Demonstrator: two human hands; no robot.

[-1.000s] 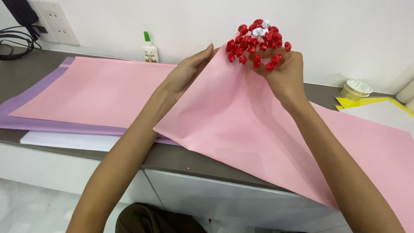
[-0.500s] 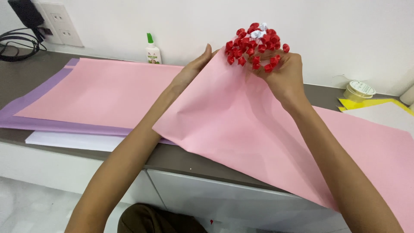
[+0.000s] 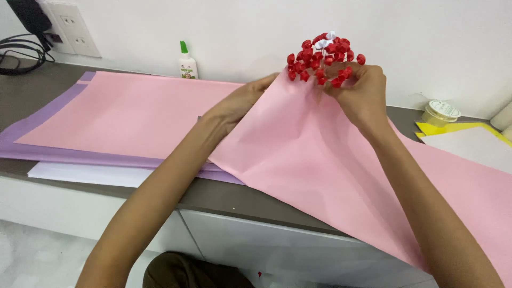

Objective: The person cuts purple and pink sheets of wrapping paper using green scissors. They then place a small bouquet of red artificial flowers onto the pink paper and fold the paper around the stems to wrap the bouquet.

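Red paper flowers, one bunch with a single white bit at its top, are sitting at twelve o'clock in the view, above the counter's back edge. One right hand is gripping the bunch from below, fingers curled and pinched together around its base. One big pink sheet is lifting up beneath the bunch, its corner rising toward the flowers. One left hand, at nine o'clock from the bunch, is pressing that sheet's raised edge, fingers held together and stretched toward the flowers. A second pink sheet is lying flat at nine o'clock, with one purple sheet and one white sheet showing beneath it. One small white glue bottle with a green cap and a pale label is standing at eleven o'clock against the wall. One round roll of tape is resting at three o'clock, beside one yellow sheet. Two white wall sockets are showing at ten o'clock.
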